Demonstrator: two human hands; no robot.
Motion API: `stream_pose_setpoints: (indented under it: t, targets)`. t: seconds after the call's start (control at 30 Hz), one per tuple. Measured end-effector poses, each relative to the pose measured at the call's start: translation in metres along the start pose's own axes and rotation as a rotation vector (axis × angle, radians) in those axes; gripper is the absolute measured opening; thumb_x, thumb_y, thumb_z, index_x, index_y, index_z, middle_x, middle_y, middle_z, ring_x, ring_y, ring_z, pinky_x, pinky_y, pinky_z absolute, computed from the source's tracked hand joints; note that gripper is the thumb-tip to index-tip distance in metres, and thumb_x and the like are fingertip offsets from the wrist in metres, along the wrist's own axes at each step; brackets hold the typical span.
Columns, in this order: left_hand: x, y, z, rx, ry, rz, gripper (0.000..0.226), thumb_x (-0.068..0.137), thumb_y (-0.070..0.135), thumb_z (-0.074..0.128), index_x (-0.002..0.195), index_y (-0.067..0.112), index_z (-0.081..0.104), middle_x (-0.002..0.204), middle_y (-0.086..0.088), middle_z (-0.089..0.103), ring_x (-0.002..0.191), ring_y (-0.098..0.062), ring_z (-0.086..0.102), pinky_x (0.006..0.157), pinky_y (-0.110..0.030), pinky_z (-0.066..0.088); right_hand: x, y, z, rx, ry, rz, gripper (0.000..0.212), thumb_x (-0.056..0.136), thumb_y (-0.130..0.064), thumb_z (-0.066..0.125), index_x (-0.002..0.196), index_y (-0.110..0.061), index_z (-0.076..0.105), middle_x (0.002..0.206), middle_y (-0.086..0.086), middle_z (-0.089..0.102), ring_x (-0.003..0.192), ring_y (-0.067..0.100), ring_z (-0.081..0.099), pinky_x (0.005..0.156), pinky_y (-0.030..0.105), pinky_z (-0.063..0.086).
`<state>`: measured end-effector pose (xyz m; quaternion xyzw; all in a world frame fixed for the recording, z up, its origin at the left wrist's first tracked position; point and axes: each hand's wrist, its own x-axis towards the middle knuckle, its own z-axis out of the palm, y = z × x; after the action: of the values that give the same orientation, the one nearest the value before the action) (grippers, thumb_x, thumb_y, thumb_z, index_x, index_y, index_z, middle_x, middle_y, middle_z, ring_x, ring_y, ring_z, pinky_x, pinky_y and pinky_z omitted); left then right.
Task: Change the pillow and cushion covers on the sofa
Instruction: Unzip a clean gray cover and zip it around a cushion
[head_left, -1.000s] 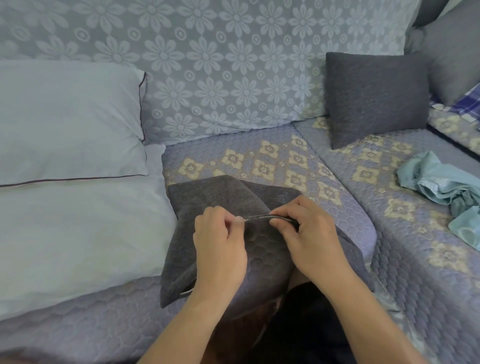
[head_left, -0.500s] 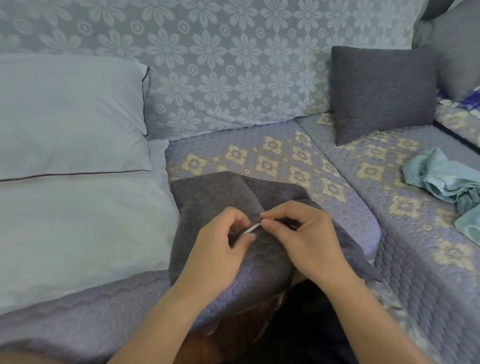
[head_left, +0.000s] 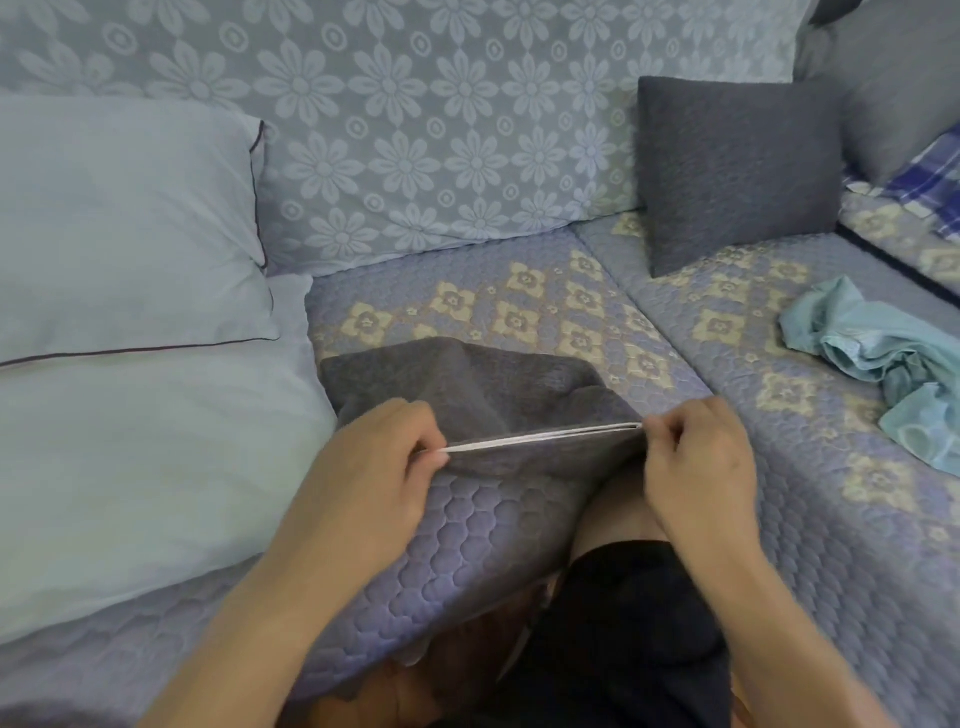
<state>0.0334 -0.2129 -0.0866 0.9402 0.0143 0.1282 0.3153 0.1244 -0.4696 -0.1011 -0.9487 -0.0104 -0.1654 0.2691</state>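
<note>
A dark grey cushion cover (head_left: 483, 395) lies flat at the front edge of the sofa seat (head_left: 519, 312), its pale opening edge stretched taut between my hands. My left hand (head_left: 374, 467) pinches the left end of that edge. At the right end, my right hand (head_left: 696, 457) pinches the edge with curled fingers. Two pale blue pillows sit at the left, one (head_left: 124, 228) propped on the other (head_left: 135, 478). A grey cushion (head_left: 737, 171) leans on the backrest at the right.
A crumpled light blue cloth (head_left: 872, 358) lies on the right seat. Another grey cushion (head_left: 898, 83) and a blue checked fabric (head_left: 930, 171) sit at the far right. The flowered backrest (head_left: 415, 130) runs behind. My dark-clothed knee (head_left: 623, 623) is below the sofa edge.
My hands moved apart along the cover's opening, the right one going right. The pale edge is now stretched long between them, where it showed only a short piece before.
</note>
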Motion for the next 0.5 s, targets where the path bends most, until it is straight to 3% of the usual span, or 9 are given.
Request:
stream_pose_setpoints:
  t: [0.1, 0.17, 0.23, 0.4, 0.47, 0.5]
  targets:
    - [0.0, 0.002, 0.016, -0.078, -0.092, -0.014, 0.02, 0.087, 0.025, 0.074, 0.095, 0.036, 0.059, 0.094, 0.018, 0.056, 0.092, -0.001, 0.051, 0.083, -0.024, 0.044, -0.002, -0.001, -0.004, 0.031, -0.048, 0.002, 0.021, 0.094, -0.018, 0.064, 0.075, -0.012, 0.059, 0.083, 0.002, 0.054, 0.084, 0.023, 0.053, 0.076, 0.033, 0.036]
    - [0.002, 0.019, 0.038, -0.154, -0.106, -0.003, 0.038, 0.083, 0.033, 0.078, 0.117, 0.035, 0.061, 0.112, 0.019, 0.056, 0.108, -0.003, 0.049, 0.098, -0.022, 0.038, -0.011, -0.01, -0.003, 0.103, -0.082, -0.002, 0.021, 0.092, -0.02, 0.068, 0.073, -0.016, 0.058, 0.083, -0.002, 0.056, 0.079, 0.017, 0.054, 0.072, 0.03, 0.036]
    - [0.009, 0.042, 0.067, -0.235, -0.095, 0.014, 0.047, 0.083, 0.034, 0.078, 0.126, 0.03, 0.061, 0.117, 0.015, 0.057, 0.113, -0.006, 0.051, 0.103, -0.024, 0.039, -0.019, -0.014, -0.001, 0.211, -0.123, 0.003, 0.024, 0.087, -0.019, 0.073, 0.069, -0.019, 0.058, 0.083, -0.006, 0.058, 0.08, 0.011, 0.057, 0.072, 0.026, 0.038]
    - [0.029, 0.07, 0.097, -0.253, -0.055, 0.06, 0.015, 0.09, 0.02, 0.068, 0.103, 0.027, 0.072, 0.088, 0.01, 0.063, 0.082, -0.007, 0.06, 0.078, -0.037, 0.051, -0.019, -0.012, -0.006, 0.463, -0.247, -0.002, 0.019, 0.085, -0.011, 0.075, 0.069, -0.018, 0.067, 0.097, -0.013, 0.065, 0.099, 0.003, 0.061, 0.087, 0.019, 0.042]
    - [0.031, 0.067, 0.093, -0.342, -0.015, 0.012, 0.01, 0.089, 0.021, 0.073, 0.096, 0.027, 0.076, 0.085, 0.012, 0.07, 0.081, -0.003, 0.064, 0.078, -0.029, 0.052, -0.014, -0.002, -0.014, 0.512, -0.369, -0.051, 0.011, 0.088, -0.011, 0.073, 0.089, -0.022, 0.072, 0.102, -0.016, 0.068, 0.104, -0.001, 0.061, 0.091, 0.012, 0.042]
    - [0.032, 0.066, 0.09, -0.428, -0.02, -0.051, 0.009, 0.089, 0.02, 0.075, 0.094, 0.028, 0.078, 0.085, 0.014, 0.073, 0.083, -0.001, 0.067, 0.079, -0.024, 0.053, -0.012, 0.003, -0.017, 0.488, -0.426, -0.078, 0.018, 0.089, -0.012, 0.072, 0.101, -0.025, 0.071, 0.103, -0.019, 0.068, 0.105, -0.004, 0.061, 0.091, 0.01, 0.042]
